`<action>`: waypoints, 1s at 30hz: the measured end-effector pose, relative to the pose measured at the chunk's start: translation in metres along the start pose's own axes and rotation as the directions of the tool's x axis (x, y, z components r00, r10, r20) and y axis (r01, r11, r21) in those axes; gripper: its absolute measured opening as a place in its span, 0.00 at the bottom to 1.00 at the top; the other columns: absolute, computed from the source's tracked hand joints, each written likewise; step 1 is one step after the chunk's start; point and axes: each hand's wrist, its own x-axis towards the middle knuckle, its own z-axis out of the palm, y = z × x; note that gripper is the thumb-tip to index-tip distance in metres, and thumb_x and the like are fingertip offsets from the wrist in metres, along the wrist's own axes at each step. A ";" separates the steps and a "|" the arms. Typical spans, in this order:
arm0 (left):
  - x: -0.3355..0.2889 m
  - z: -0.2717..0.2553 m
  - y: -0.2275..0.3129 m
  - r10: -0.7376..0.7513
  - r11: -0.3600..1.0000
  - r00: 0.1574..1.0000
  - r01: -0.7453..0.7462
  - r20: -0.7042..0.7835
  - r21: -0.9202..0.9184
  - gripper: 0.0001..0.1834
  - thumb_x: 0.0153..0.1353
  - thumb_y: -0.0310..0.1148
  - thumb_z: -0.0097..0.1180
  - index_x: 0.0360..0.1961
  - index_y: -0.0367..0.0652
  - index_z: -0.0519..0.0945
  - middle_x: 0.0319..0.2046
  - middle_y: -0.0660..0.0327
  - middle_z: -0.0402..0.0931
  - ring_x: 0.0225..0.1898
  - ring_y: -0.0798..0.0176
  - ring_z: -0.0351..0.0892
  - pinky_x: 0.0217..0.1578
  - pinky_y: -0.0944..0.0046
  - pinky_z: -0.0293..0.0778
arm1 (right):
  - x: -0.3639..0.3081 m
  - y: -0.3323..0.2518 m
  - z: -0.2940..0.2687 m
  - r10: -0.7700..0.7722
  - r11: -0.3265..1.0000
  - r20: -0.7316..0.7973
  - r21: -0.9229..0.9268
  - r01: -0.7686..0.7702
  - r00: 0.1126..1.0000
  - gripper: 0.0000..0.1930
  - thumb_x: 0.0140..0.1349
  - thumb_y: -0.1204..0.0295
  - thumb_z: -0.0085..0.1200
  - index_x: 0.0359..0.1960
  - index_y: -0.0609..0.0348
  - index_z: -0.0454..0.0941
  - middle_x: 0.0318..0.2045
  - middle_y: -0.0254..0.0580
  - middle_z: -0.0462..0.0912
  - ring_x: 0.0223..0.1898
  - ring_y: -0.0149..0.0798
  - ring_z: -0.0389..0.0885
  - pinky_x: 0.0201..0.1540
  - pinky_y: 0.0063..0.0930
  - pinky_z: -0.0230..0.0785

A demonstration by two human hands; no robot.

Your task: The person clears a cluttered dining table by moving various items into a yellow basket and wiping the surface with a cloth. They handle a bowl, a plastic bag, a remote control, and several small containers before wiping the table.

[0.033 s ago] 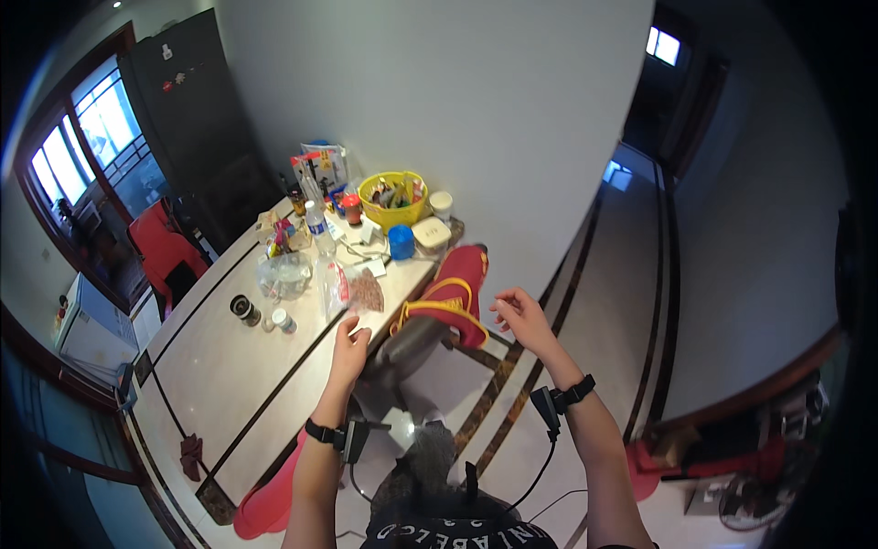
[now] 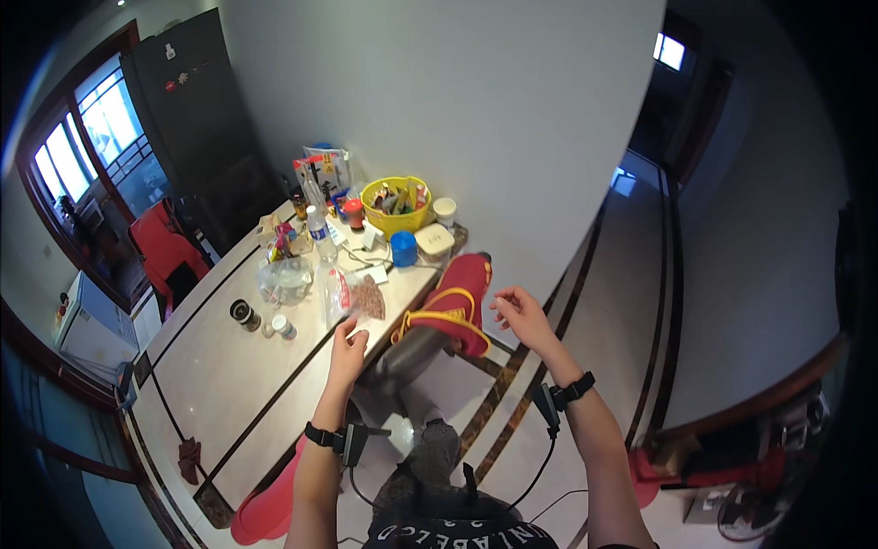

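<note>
Red bag (image 2: 462, 288) with yellow handles lay on chair beside table (image 2: 210, 366), between both hands. Left hand (image 2: 347, 352), right hand (image 2: 519, 313): fingers loose, empty. Yellow basket (image 2: 395, 206) at table's far end held mixed small items.

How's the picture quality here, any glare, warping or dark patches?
Head view: strong fisheye warping, so the white wall and pale stone table edges curve; black corners ring the frame. The bright window at upper left is blown out. Both hands, left hand and right hand, look reasonably sharp.
</note>
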 end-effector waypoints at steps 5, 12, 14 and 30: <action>0.097 0.033 -0.012 -0.084 0.987 0.996 0.088 0.033 -0.133 0.23 0.62 0.36 0.54 0.56 0.38 0.65 0.56 0.52 0.65 0.52 0.60 0.70 0.48 0.61 0.74 | 0.132 0.009 -0.025 0.128 0.992 0.050 -0.018 -0.128 0.990 0.11 0.66 0.67 0.50 0.43 0.61 0.71 0.33 0.36 0.78 0.29 0.26 0.76 0.31 0.20 0.73; 0.198 0.122 -0.025 -0.260 0.958 0.964 0.265 0.064 -0.104 0.24 0.62 0.34 0.55 0.56 0.38 0.66 0.46 0.55 0.72 0.48 0.61 0.74 0.48 0.59 0.75 | 0.297 0.056 -0.055 0.286 0.940 0.129 -0.230 -0.252 0.949 0.13 0.64 0.65 0.49 0.44 0.62 0.72 0.32 0.38 0.78 0.27 0.30 0.78 0.26 0.23 0.74; 0.228 0.149 -0.026 -0.025 0.963 0.990 -0.013 0.138 0.270 0.25 0.62 0.36 0.54 0.57 0.36 0.66 0.51 0.52 0.72 0.51 0.57 0.74 0.48 0.58 0.74 | 0.344 0.090 -0.055 0.390 0.887 0.136 -0.321 -0.332 0.910 0.14 0.64 0.65 0.48 0.44 0.62 0.72 0.32 0.39 0.78 0.27 0.31 0.79 0.25 0.24 0.75; 0.358 0.266 -0.097 0.011 0.409 0.974 -0.212 0.227 0.887 0.24 0.44 0.36 0.67 0.43 0.40 0.75 0.63 0.37 0.56 0.65 0.37 0.54 0.62 0.46 0.58 | 0.464 0.304 -0.015 0.302 0.748 0.243 -0.659 -0.071 0.922 0.13 0.55 0.68 0.51 0.35 0.64 0.82 0.41 0.60 0.79 0.57 0.57 0.68 0.59 0.41 0.64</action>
